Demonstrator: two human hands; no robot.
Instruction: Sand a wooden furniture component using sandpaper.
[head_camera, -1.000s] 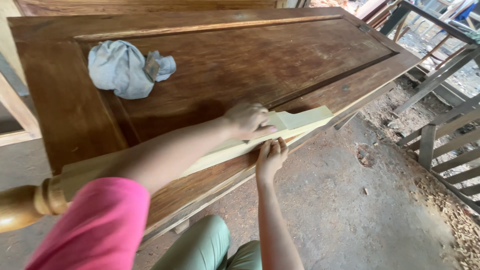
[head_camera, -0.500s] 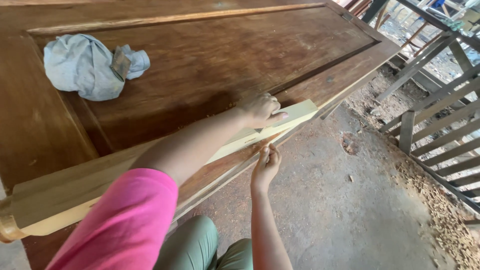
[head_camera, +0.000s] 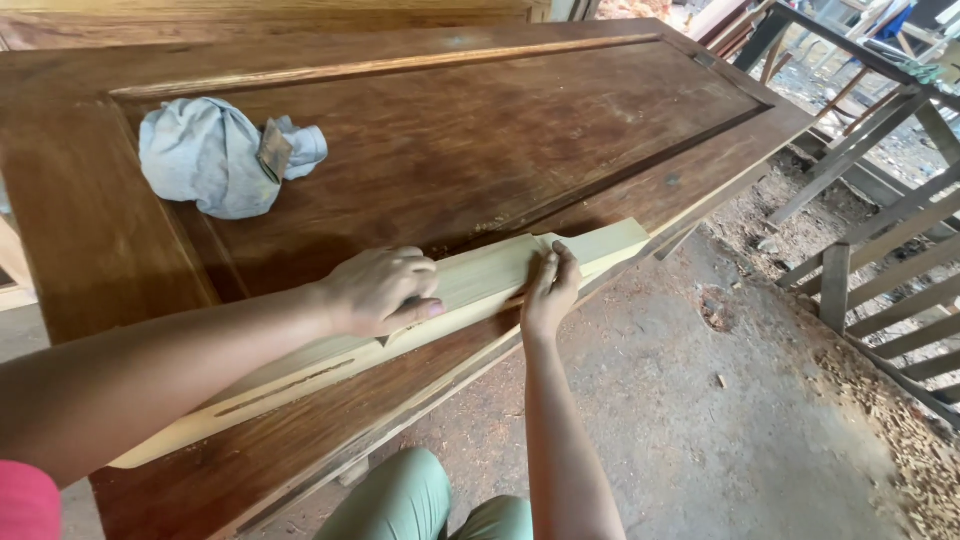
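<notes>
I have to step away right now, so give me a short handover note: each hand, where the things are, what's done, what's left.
Left hand: closed, pressing on the pale wooden strip; whether it grips anything underneath cannot be told.
Right hand: flat on the strip, steadying it.
Strip lies along the near edge of the dark door, which lies flat.
Grey rag with a small block sits on the door's far left.
Done: strip looks smooth and bare.
Left: cannot tell.

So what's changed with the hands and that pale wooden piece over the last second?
The left hand slid back along the pale wooden piece, away from its far end; the right hand moved from its near edge up onto its top. The piece, the dark door panel and the grey rag stayed put.
</notes>
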